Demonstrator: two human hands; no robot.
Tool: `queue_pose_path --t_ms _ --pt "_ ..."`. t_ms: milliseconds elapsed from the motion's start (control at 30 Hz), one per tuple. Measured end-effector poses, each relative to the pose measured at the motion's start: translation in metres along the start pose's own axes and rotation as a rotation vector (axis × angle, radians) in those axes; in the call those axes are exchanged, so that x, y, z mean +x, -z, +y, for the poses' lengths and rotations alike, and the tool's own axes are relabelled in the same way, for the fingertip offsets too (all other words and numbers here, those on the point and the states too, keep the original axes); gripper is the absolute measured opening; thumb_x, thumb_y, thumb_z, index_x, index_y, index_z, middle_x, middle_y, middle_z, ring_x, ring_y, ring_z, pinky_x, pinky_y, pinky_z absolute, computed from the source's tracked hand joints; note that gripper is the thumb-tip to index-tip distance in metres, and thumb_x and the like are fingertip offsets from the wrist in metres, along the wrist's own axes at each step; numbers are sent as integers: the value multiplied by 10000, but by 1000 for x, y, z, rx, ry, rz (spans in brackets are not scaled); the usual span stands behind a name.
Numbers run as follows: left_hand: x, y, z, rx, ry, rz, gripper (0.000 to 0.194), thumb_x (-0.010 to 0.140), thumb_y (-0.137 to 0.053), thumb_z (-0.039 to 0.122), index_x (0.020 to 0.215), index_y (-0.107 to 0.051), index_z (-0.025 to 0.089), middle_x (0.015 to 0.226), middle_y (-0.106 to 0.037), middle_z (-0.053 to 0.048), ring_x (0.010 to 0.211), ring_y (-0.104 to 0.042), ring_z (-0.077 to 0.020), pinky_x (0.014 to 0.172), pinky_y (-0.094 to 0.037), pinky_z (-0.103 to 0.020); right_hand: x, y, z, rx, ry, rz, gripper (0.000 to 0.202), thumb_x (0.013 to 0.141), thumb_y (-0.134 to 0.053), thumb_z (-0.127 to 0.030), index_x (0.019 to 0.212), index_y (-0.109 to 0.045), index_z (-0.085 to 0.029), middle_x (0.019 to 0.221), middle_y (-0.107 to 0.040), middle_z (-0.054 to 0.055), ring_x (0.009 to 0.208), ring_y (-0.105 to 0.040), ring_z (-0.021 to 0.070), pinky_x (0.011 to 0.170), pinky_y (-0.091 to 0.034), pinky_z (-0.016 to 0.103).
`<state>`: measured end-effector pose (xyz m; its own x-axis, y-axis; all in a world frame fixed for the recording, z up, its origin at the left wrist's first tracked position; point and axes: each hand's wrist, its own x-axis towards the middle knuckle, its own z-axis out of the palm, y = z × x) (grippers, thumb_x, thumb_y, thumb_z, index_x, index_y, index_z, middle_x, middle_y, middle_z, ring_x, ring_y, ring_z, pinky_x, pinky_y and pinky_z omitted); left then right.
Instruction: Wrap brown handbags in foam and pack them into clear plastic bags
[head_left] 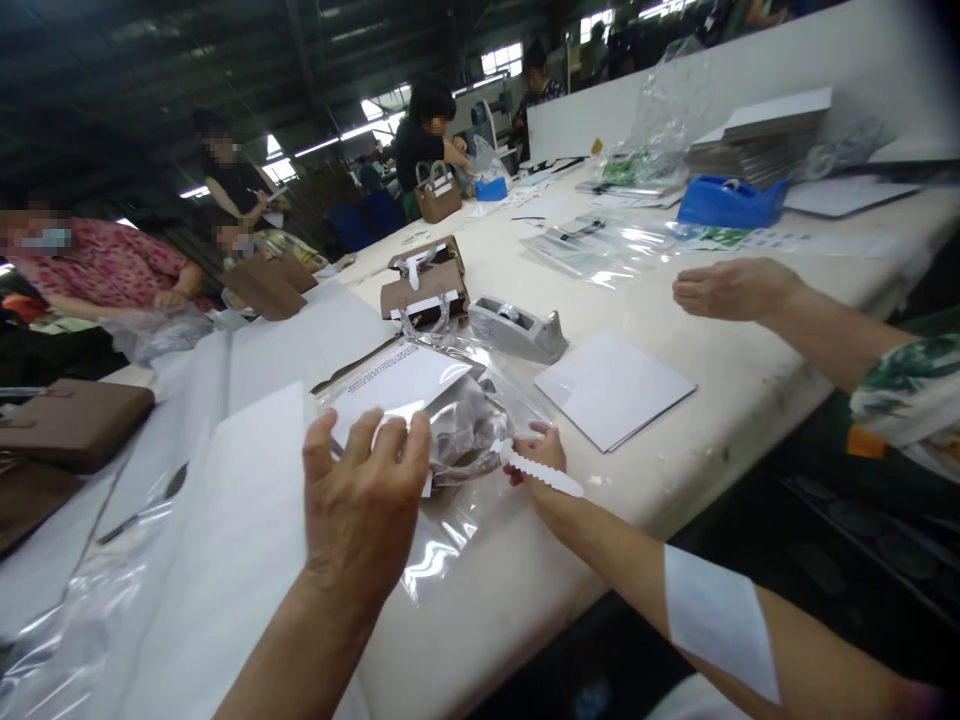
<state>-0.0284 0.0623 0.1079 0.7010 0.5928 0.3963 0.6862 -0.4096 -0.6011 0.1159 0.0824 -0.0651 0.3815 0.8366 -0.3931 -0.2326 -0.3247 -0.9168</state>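
Observation:
My left hand (367, 490) has its fingers spread, with the fingertips over a printed white sheet (397, 385). Beneath the sheet is a brown handbag, largely hidden, in a clear plastic bag (450, 530). The handbag's wrapped handle (469, 465) points toward my right hand (544, 455). There my fingers curl at the edge of the plastic; the exact grip is partly hidden. A white wavy-edged strip (544, 472) lies across that hand. A white patch (720, 620) is on my right forearm.
Beyond the work stand a grey tape dispenser (517, 328) and brown handbags (424, 285). White cards (615, 388) lie to the right. A co-worker's hand (735, 290) reaches in near a blue tape dispenser (731, 203) and clear bags (600, 245). More handbags (75, 420) sit left.

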Motion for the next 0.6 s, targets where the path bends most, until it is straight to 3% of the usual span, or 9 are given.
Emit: queue_pose_path --t_ms 67,133,200,233,333,433,500,600 --pt "0 -2 -8 -40 -40 -100 95 793 -480 134 766 -554 188 704 -571 -25 688 -556 -218 688 -414 -360 9 19 -3 -111 24 43 653 740 -520 -468 1245 -212 -190 861 -572 33 530 -538 121 451 -429 245" --pt "-4 -7 -13 -66 -65 -110 126 764 -483 104 689 -512 200 635 -521 -8 577 -504 -193 525 -352 -301 16 33 -7 -241 48 4 587 683 -586 -440 1157 -380 -164 772 -587 28 541 -540 140 497 -427 261" --pt "-11 -13 -13 -101 -77 -79 148 746 -472 70 698 -501 207 629 -510 0 550 -489 -182 481 -306 -283 20 38 -12 -364 82 -102 311 650 -614 -355 882 -559 -157 641 -580 18 565 -545 162 536 -411 265" --pt "-14 -16 -14 -126 -81 -81 162 738 -464 55 702 -497 210 626 -510 4 540 -488 -177 471 -292 -275 20 38 -15 -413 104 -160 172 645 -607 -308 725 -574 -160 592 -570 15 582 -548 170 547 -401 262" --pt "-21 -21 -22 -232 -56 -156 169 732 -447 52 688 -479 212 588 -506 22 473 -469 -150 433 -225 -249 12 28 -34 -504 170 -307 151 650 -546 -187 507 -505 -162 527 -550 6 588 -542 160 533 -386 236" --pt "-13 -19 -52 -303 53 -285 133 803 -425 173 684 -470 211 508 -461 38 399 -404 -120 417 -159 -236 3 12 -71 -532 232 -426 169 702 -497 -172 535 -515 -152 534 -555 -3 532 -523 117 483 -389 197" --pt "5 -15 -81 -273 156 -339 217 857 -370 305 698 -483 209 483 -429 33 400 -375 -118 428 -161 -242 1 -6 -107 -525 263 -480 223 776 -443 -213 590 -540 -138 563 -572 7 511 -524 92 475 -413 177" --pt "43 -7 -128 -243 311 -303 331 869 -325 409 716 -527 196 545 -463 0 492 -420 -137 481 -225 -254 6 -38 -173 -510 302 -497 287 831 -422 -250 636 -566 -96 581 -581 42 494 -546 82 478 -458 177"
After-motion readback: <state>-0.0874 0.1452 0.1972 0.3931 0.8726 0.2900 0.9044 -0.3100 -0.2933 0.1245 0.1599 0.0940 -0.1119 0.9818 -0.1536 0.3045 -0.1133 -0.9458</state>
